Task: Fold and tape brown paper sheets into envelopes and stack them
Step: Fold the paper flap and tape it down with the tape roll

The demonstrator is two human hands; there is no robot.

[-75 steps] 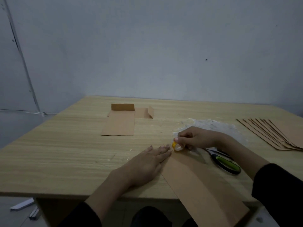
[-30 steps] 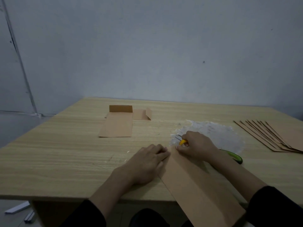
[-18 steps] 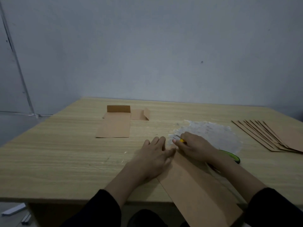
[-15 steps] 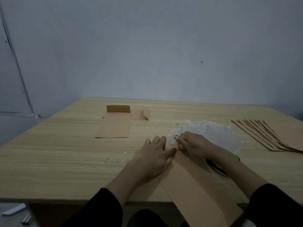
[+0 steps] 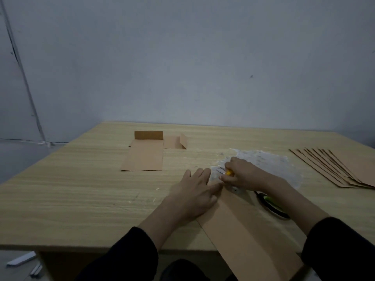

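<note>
Both hands meet at the far end of a long folded brown paper sheet (image 5: 249,236).
The left hand (image 5: 194,191) lies flat with straight fingers along the sheet's left edge. The right hand (image 5: 243,175) curls round a small yellow object (image 5: 229,173). The sheet overhangs the near edge of the light wooden table (image 5: 81,189). Green-handled scissors (image 5: 272,205) lie beneath the right forearm.

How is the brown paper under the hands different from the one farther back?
The near paper lies slanted, hanging off the table; the far paper lies straight, on it. The left hand presses the near paper; nothing touches the far paper, whose top flap stands up. Both are brown.
</note>
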